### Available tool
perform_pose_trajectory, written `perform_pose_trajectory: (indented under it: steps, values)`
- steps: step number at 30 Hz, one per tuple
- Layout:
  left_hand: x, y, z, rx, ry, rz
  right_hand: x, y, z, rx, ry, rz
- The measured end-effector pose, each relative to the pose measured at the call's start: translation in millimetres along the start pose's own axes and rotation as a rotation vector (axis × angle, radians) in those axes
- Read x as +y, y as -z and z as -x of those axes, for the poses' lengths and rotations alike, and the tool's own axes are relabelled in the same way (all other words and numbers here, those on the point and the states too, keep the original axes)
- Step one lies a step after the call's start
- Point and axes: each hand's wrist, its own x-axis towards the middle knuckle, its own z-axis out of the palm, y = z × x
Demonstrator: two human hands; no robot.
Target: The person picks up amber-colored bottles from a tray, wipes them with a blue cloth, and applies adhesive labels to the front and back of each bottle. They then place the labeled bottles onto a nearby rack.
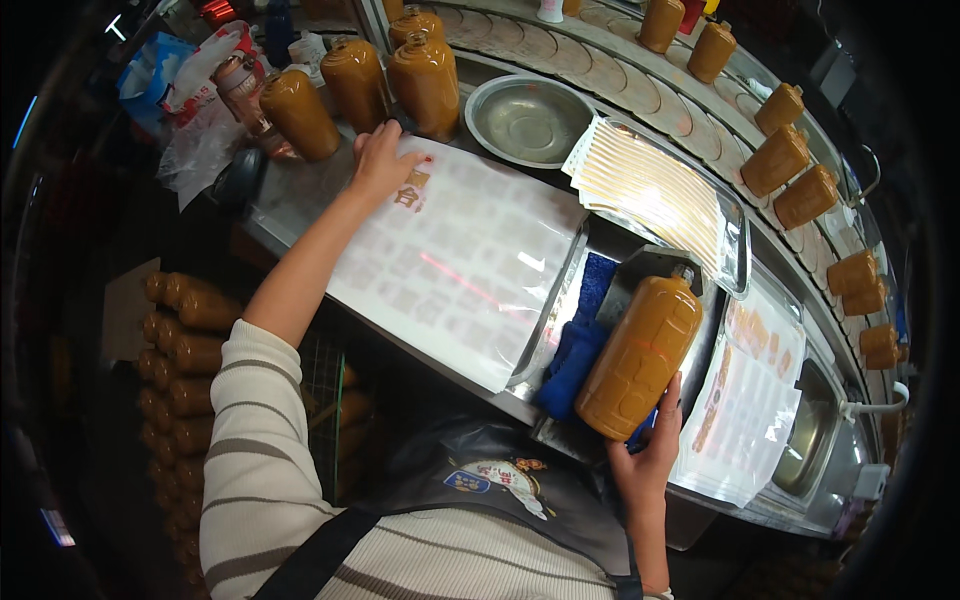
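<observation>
A glossy brown bottle (pixel 645 350) with raised panels lies tilted over a metal stand, its neck pointing away from me. My right hand (pixel 652 455) grips it at the base from the near right side. On the far left, my left hand (pixel 385 168) rests on the corner of a white translucent sheet (pixel 450 250), thumb and fingers apart. Right beside that hand, a brown-and-gold printed decal (pixel 410 190) shows clearly, while rows of other marks look faint through the sheet. A thin red light line crosses both the sheet and the bottle.
A steel bowl (pixel 530 120) and a tray of gold-striped sheets (pixel 655 180) sit beyond. Blue cloth (pixel 575 360) lies beside the stand. Printed sheets (pixel 740 400) are at right. Brown bottles (pixel 425 85) stand at far left, more ride a curved conveyor (pixel 620 90), and others are stacked below left.
</observation>
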Motion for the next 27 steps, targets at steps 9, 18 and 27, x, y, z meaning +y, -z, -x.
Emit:
perform_pose_trajectory:
  steps: [9, 18, 27]
  values:
    - [3, 13, -3, -0.028, 0.063, 0.020, -1, 4, 3, -0.061, -0.078, 0.032]
    - [1, 5, -3, 0.058, -0.058, 0.149, -11, 3, 7, -0.005, 0.029, -0.083]
    - [-9, -6, 0, 0.257, -0.136, 0.012, -10, 4, 5, -0.001, 0.084, -0.081]
